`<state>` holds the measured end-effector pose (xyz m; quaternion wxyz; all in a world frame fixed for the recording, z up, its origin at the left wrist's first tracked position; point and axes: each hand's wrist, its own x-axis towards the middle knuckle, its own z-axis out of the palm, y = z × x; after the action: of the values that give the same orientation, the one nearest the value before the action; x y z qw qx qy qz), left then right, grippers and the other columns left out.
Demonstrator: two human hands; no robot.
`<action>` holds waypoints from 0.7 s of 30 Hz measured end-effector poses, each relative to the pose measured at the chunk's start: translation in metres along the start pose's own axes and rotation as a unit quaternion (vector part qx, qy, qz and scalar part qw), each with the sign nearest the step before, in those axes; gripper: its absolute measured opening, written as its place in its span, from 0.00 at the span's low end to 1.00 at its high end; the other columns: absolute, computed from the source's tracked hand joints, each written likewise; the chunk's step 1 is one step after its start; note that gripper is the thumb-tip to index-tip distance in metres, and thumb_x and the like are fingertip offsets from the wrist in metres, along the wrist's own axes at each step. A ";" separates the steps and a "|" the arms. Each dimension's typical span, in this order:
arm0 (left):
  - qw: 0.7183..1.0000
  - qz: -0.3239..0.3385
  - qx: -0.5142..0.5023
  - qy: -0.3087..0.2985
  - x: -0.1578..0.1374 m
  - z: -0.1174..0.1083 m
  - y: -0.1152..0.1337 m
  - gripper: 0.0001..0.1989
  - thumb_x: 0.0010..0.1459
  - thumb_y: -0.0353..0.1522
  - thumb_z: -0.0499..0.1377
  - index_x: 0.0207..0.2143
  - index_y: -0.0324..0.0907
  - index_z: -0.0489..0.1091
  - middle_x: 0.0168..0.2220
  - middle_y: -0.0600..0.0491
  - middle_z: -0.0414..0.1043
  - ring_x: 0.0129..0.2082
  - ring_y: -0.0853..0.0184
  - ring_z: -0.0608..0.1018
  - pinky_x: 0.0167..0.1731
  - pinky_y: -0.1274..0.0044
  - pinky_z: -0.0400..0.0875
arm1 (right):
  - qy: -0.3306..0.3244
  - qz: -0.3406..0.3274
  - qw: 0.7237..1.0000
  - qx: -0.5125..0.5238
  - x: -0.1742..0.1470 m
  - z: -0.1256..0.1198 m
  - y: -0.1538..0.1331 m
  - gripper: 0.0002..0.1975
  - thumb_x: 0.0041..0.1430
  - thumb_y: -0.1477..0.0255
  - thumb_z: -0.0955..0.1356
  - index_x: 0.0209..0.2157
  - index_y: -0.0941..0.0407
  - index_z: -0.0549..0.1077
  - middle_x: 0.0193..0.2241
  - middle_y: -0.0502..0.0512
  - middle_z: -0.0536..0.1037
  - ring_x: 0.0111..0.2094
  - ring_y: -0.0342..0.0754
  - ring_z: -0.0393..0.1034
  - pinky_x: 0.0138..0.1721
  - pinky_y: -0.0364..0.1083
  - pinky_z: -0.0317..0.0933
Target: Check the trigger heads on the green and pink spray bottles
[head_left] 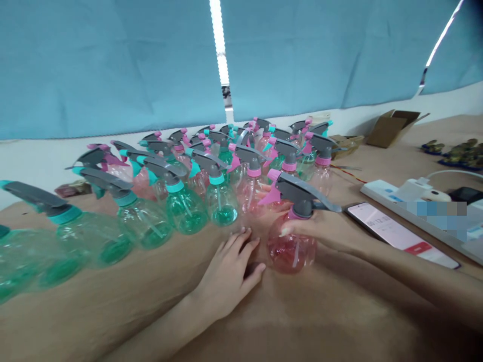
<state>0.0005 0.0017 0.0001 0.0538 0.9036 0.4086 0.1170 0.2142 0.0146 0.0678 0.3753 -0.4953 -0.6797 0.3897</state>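
Observation:
My right hand (322, 229) is wrapped round a pink spray bottle (290, 251) with a grey head and pink trigger. Its thumb lies across the near side, while the fingers pass behind the bottle. The bottle stands upright and holds some clear liquid. Just left of it, my left hand (230, 274) rests palm down on the brown table surface (181, 301), fingers apart and nothing in it. Beyond that hand stand a green spray bottle (222, 203) with a turquoise collar and another green spray bottle (186, 211).
Many more spray bottles (145, 221), pink and green, crowd the table's far side and left. To the right lie a phone (400, 234) showing a timer and a white power strip (415, 211). An open cardboard box (392, 129) sits at the back, before a blue curtain (287, 55).

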 end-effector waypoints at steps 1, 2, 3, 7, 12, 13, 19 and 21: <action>1.000 0.000 0.000 0.001 0.000 0.000 0.000 0.22 0.63 0.36 0.54 0.57 0.39 0.59 0.59 0.43 0.58 0.59 0.54 0.60 0.55 0.61 0.57 | -0.004 -0.001 1.000 0.002 -0.001 0.000 0.002 0.14 0.43 0.59 0.73 0.25 0.54 0.72 0.27 0.52 0.78 0.34 0.51 0.73 0.34 0.49 0.68; 1.000 0.000 0.001 0.001 0.000 0.000 0.000 0.22 0.63 0.36 0.54 0.57 0.38 0.59 0.59 0.43 0.58 0.59 0.54 0.60 0.55 0.61 0.57 | -0.005 -0.003 1.000 0.003 -0.002 0.000 0.003 0.13 0.44 0.60 0.72 0.25 0.54 0.72 0.27 0.52 0.78 0.34 0.51 0.73 0.35 0.49 0.68; 1.000 0.001 0.002 0.002 0.000 0.000 0.000 0.22 0.62 0.36 0.54 0.57 0.38 0.60 0.59 0.43 0.59 0.59 0.54 0.60 0.55 0.61 0.57 | -0.002 -0.007 1.000 0.001 -0.004 0.000 0.006 0.12 0.45 0.61 0.72 0.26 0.54 0.72 0.28 0.51 0.78 0.35 0.51 0.73 0.36 0.49 0.68; 1.000 0.004 0.010 0.008 -0.001 0.001 0.000 0.21 0.63 0.37 0.53 0.56 0.37 0.61 0.59 0.42 0.59 0.59 0.54 0.60 0.55 0.61 0.57 | 0.035 -0.071 0.997 -0.018 -0.010 0.002 0.016 0.11 0.47 0.65 0.72 0.33 0.52 0.74 0.34 0.51 0.79 0.42 0.52 0.72 0.45 0.51 0.65; 1.000 0.007 0.017 0.005 0.000 0.001 -0.001 0.22 0.63 0.37 0.53 0.56 0.37 0.61 0.59 0.42 0.58 0.59 0.54 0.60 0.55 0.61 0.57 | 0.043 -0.110 0.989 -0.089 -0.021 -0.001 0.021 0.16 0.48 0.70 0.72 0.41 0.51 0.72 0.39 0.51 0.78 0.44 0.53 0.70 0.46 0.53 0.63; 1.000 0.008 0.017 0.006 0.001 0.001 -0.001 0.21 0.63 0.37 0.53 0.56 0.36 0.61 0.59 0.42 0.58 0.59 0.54 0.60 0.55 0.61 0.57 | 0.044 -0.105 0.987 -0.113 -0.023 -0.003 0.020 0.16 0.47 0.70 0.72 0.40 0.51 0.71 0.39 0.51 0.78 0.43 0.53 0.70 0.45 0.53 0.63; 0.999 0.017 0.010 0.035 0.004 0.003 0.002 0.19 0.63 0.36 0.53 0.54 0.37 0.63 0.57 0.42 0.61 0.58 0.54 0.62 0.54 0.62 0.59 | 0.063 -0.075 0.972 -0.214 -0.038 -0.006 0.024 0.18 0.46 0.65 0.72 0.39 0.54 0.67 0.38 0.55 0.74 0.40 0.55 0.69 0.38 0.53 0.62; 0.999 0.020 0.007 0.038 0.005 0.003 0.004 0.18 0.63 0.35 0.53 0.53 0.37 0.63 0.56 0.43 0.62 0.57 0.55 0.63 0.54 0.62 0.59 | 0.057 -0.077 0.970 -0.225 -0.040 -0.006 0.024 0.17 0.47 0.64 0.71 0.38 0.54 0.66 0.37 0.55 0.73 0.38 0.54 0.69 0.37 0.52 0.62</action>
<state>0.0075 0.0029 -0.0010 0.0297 0.9068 0.3930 0.1494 0.2379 -0.0184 0.0434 0.3212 -0.5342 -0.7636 0.1683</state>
